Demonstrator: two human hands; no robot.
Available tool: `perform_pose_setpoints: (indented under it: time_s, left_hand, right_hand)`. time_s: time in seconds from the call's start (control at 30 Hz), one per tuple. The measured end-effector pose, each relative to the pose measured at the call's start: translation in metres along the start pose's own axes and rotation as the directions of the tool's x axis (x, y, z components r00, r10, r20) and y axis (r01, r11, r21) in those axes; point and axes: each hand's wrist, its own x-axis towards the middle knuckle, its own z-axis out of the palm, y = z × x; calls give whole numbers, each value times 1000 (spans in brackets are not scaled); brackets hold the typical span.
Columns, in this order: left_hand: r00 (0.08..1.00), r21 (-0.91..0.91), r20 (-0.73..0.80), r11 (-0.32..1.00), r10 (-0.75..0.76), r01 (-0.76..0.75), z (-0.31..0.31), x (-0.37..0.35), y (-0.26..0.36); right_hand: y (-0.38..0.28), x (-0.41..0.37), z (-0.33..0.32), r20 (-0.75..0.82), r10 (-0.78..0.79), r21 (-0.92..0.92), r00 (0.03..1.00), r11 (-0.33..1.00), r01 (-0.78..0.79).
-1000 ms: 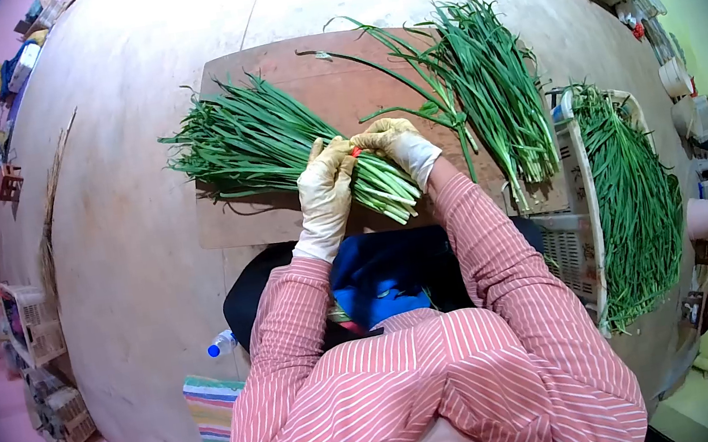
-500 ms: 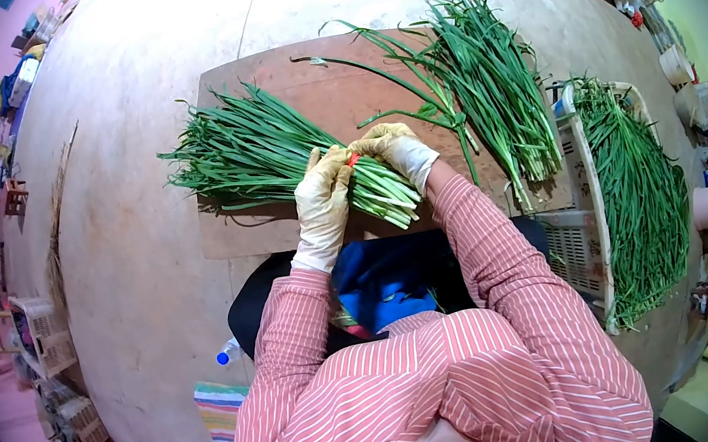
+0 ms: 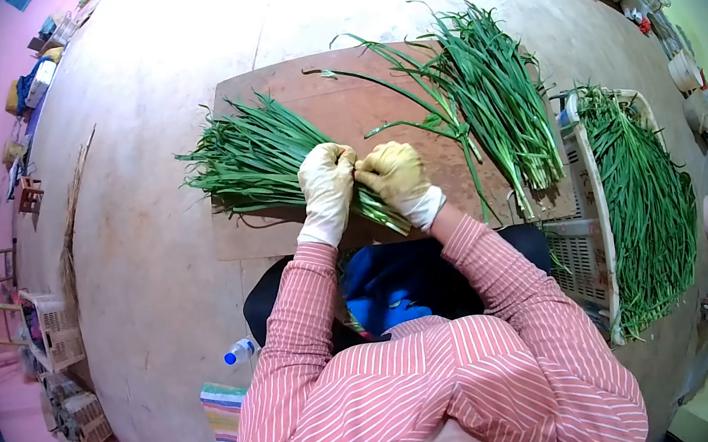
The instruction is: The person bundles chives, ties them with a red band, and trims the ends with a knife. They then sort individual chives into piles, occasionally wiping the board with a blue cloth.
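A bundle of long green leafy stalks (image 3: 260,162) lies slanted on the brown board (image 3: 289,78), leaf tips to the upper left and pale stem ends to the lower right. Both hands wear pale yellowish gloves. Over the bundle's stem end, my left hand (image 3: 326,185) is closed, knuckles up. Close against it, my right hand (image 3: 396,181) is closed too, its fingertips meeting the left ones. What the fingers pinch is hidden. To the right lies a second pile of stalks (image 3: 500,101), with a few loose stems (image 3: 408,91) beside it.
At the right stands a white crate (image 3: 590,224) heaped with green stalks (image 3: 646,207). A bottle with a blue cap (image 3: 239,352) and a striped cloth (image 3: 222,411) lie at the lower left. Dry stalks (image 3: 74,215) and more crates (image 3: 55,331) are further left.
Both hands have closed more tightly and turned knuckles up over the stems. The red band seen earlier between them is now hidden. The whole view has shifted slightly.
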Motion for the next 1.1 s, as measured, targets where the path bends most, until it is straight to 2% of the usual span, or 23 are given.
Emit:
perform_pose_setpoints:
  time_s: [0.03, 0.1, 0.17, 0.2, 0.23, 0.3, 0.4, 0.43, 0.47, 0.57, 0.6, 0.63, 0.67, 0.7, 0.77, 0.83, 0.87, 0.9, 0.97, 1.0, 1.03, 1.07, 1.1]
  left_hand:
    - [1000, 0, -1, 1000, 3, -3, -1, 3, 1]
    - [993, 202, 106, 977, 53, -74, -5, 8, 4]
    - [985, 303, 160, 946, 70, -116, -9, 13, 4]
    - [975, 327, 200, 931, 101, -163, -10, 14, 3]
    - [962, 347, 238, 914, 131, -210, -11, 15, 2]
    - [958, 393, 247, 888, 150, -240, -12, 12, 11]
    - [991, 268, 130, 961, 34, -68, -5, 13, -1]
    - [992, 268, 126, 961, 29, -62, -5, 13, -1]
    - [991, 212, 121, 973, 60, -85, -6, 11, -3]
    - [985, 63, 140, 992, 103, -113, -10, 7, -2]
    - [961, 63, 149, 968, 232, -244, -12, 8, -4]
    - [921, 60, 157, 928, 356, -369, -15, 8, -5]
    - [869, 76, 268, 890, 417, -450, -24, 9, 1]
    - [853, -18, 370, 921, 369, -390, -29, 10, -4]
    - [724, 60, 567, 856, 394, -513, -44, 9, 10]
    - [718, 122, 573, 825, 395, -552, -47, 4, 19]
    - [709, 184, 585, 788, 393, -588, -48, 2, 21]
    - [713, 187, 580, 788, 394, -587, -49, 2, 20]
    - [746, 172, 541, 818, 388, -550, -46, 3, 16]
    - [764, 68, 512, 868, 392, -491, -40, 9, 0]
    - [768, 66, 506, 870, 393, -489, -38, 8, -2]
    - [864, -125, 428, 964, 266, -234, -36, 6, -2]
    - [920, -329, 379, 944, 105, 27, -35, 5, -4]
  right_hand:
    - [-1, 0, 6, 17, -66, -76, 998, 995, 67]
    - [-8, -7, 11, 8, -149, -74, 989, 986, 150]
    - [0, -4, -4, 122, -55, 279, 991, 960, 19]
    - [-3, -2, -14, 198, 214, 451, 956, 847, -283]
    - [-8, 2, -26, 319, 440, 569, 839, 620, -541]
    - [3, 17, -34, 245, 392, 258, 886, 855, -450]
    - [23, 27, -6, 324, 422, 277, 846, 813, -512]
    - [24, 31, -4, 479, 472, 463, 740, 580, -670]
    - [25, 34, 0, 637, 455, 566, 622, 271, -779]
    - [45, 33, 15, 684, 403, 619, 608, 121, -776]
    - [48, 34, 17, 684, 426, 582, 592, 169, -795]
    - [47, 34, 19, 685, 413, 603, 600, 142, -785]
    - [48, 33, 17, 700, 414, 585, 582, 135, -800]
    - [48, 33, 14, 715, 414, 567, 564, 128, -813]
    - [47, 33, 11, 704, 414, 565, 577, 166, -808]
    - [55, 30, 20, 695, 383, 581, 608, 198, -789]
    - [66, 29, 27, 562, 191, 605, 805, 569, -557]
    - [75, 26, 33, 563, 185, 604, 805, 573, -554]
    - [48, 29, 9, 701, 427, 547, 571, 192, -815]
    - [43, 27, 4, 676, 446, 589, 587, 150, -794]
    - [38, 25, -1, 678, 444, 585, 586, 157, -796]
    - [34, 24, -7, 651, 463, 609, 601, 153, -778]
    - [28, 23, -12, 626, 479, 632, 616, 151, -760]
